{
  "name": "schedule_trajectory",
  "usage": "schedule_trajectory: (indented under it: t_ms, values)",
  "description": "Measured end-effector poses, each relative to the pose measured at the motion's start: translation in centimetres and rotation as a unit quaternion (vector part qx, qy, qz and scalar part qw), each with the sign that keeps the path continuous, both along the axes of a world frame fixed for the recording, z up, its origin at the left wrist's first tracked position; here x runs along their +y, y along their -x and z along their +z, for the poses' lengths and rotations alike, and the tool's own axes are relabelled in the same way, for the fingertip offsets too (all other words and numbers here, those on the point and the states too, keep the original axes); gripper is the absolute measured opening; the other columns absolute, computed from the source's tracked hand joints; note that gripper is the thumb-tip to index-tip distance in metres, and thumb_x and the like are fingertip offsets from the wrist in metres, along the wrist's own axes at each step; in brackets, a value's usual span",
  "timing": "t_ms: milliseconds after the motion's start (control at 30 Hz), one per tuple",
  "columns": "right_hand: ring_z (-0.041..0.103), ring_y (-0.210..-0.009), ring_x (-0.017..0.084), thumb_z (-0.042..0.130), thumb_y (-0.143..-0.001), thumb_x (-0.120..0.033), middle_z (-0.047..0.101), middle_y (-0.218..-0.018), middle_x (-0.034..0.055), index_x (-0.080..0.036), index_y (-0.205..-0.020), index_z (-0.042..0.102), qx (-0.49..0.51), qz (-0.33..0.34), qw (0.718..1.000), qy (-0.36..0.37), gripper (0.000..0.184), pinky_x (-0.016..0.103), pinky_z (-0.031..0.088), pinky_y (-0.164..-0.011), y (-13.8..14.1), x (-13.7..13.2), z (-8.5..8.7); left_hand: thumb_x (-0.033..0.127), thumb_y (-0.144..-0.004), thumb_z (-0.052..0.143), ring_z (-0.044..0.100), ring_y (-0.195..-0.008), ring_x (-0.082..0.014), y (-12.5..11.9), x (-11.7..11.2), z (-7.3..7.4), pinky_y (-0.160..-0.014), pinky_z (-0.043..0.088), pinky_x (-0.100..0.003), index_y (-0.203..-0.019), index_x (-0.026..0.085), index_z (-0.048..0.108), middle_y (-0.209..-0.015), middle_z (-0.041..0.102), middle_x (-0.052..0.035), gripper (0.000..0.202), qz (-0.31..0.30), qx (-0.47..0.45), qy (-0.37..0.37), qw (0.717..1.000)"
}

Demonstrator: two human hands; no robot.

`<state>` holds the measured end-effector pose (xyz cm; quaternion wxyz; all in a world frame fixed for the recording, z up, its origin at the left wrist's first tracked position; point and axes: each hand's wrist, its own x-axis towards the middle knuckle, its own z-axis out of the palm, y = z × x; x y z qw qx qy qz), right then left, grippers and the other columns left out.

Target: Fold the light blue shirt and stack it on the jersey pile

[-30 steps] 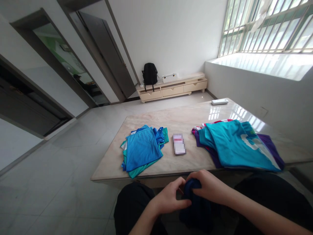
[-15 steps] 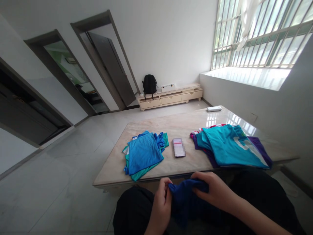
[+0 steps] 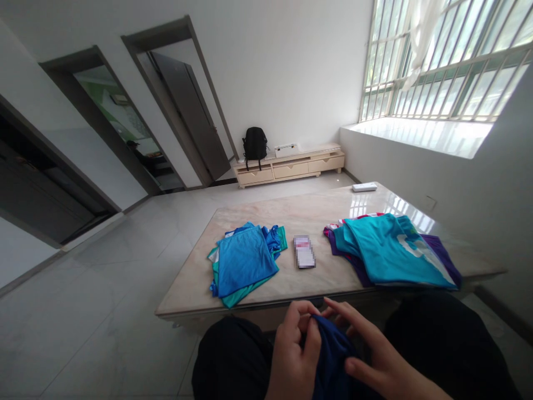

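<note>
A dark blue piece of fabric clothing [image 3: 331, 355] is bunched up between my knees, its lower part cut off by the frame edge. My left hand [image 3: 297, 344] pinches its upper edge between thumb and curled fingers. On the other side, my right hand [image 3: 370, 350] holds the cloth loosely, its thumb against the fabric and its fingers reaching toward my left fingertips. Beyond my hands, a pile of blue and green garments [image 3: 245, 261] lies on the left of the marble-look table [image 3: 258, 211]. A pile of teal and purple garments [image 3: 387, 250] lies on the right.
Between the piles is a phone [image 3: 305, 251] with a blurred screen. A white oblong object [image 3: 364, 187] rests at the table's far right corner. A low cabinet [image 3: 291, 166] with a black backpack [image 3: 255, 145] stands by the wall. A barred window [image 3: 445, 66] is at right.
My left hand has moved right along the cloth's edge, closer to my right hand. The right fingers have loosened and spread. The cloth is gathered into a narrower bunch. The piles have stayed put.
</note>
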<state>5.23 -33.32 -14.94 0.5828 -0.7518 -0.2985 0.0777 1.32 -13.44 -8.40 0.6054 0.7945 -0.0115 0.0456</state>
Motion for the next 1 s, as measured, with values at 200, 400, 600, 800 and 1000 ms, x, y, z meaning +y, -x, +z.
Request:
schedule_trajectory:
  t_ms: [200, 400, 600, 800, 1000]
  values:
    - [0.068, -0.118, 0.035, 0.081, -0.077, -0.042, 0.070, -0.131, 0.0154, -0.022, -0.140, 0.063, -0.010, 0.004, 1.000, 0.029, 0.069, 0.041, 0.057, -0.097, 1.6, 2.4, 2.7, 0.049, -0.101, 0.047, 0.067, -0.073, -0.0176, 0.1, -1.1, -0.4, -0.070, 0.052, -0.025, -0.104, 0.022, 0.060, -0.079, 0.070, -0.0030, 0.030, -0.011, 0.007, 0.030, 0.999]
    - [0.071, -0.085, 0.019, 0.063, -0.089, -0.020, 0.076, -0.091, 0.0030, -0.022, -0.099, 0.075, 0.002, -0.003, 0.998, 0.064, 0.016, 0.025, 0.054, -0.078, 0.3, 1.5, 5.7, 0.040, -0.099, 0.055, 0.069, -0.090, -0.0193, 1.4, -0.5, -0.7, -0.085, 0.052, -0.027, -0.118, 0.025, 0.064, -0.099, 0.073, -0.0044, 0.025, 0.032, -0.062, -0.057, 0.996]
    - [0.073, -0.088, 0.025, 0.070, -0.088, -0.044, 0.079, -0.099, 0.0066, -0.021, -0.106, 0.079, 0.065, -0.132, 0.988, -0.048, 0.031, 0.029, 0.058, -0.078, -1.1, -1.4, 6.0, 0.039, -0.078, 0.082, 0.062, -0.116, -0.0262, 1.4, -0.1, -2.4, -0.103, 0.047, -0.034, -0.145, 0.025, 0.049, -0.130, 0.065, -0.0084, 0.076, -0.047, 0.017, 0.002, 0.999]
    - [0.074, -0.087, 0.025, 0.082, -0.076, -0.057, 0.079, -0.098, 0.0069, -0.023, -0.111, 0.079, 0.218, -0.183, 0.945, -0.162, 0.049, 0.032, 0.061, -0.077, -1.3, -2.6, 5.2, 0.036, -0.095, 0.062, 0.062, -0.089, -0.0204, 0.5, -0.8, -4.4, -0.082, 0.048, -0.027, -0.092, 0.018, 0.069, -0.091, 0.070, -0.0048, 0.020, -0.064, 0.029, 0.038, 0.997]
    - [0.069, -0.080, 0.022, 0.080, -0.078, -0.058, 0.076, -0.089, 0.0055, -0.020, -0.106, 0.079, 0.224, -0.192, 0.949, -0.110, 0.047, 0.028, 0.058, -0.071, -2.7, -4.6, 5.3, 0.044, -0.098, 0.056, 0.063, -0.087, -0.0201, 1.2, 0.3, -4.0, -0.077, 0.050, -0.025, -0.111, 0.018, 0.065, -0.096, 0.071, -0.0061, 0.031, 0.027, 0.010, 0.049, 0.998]
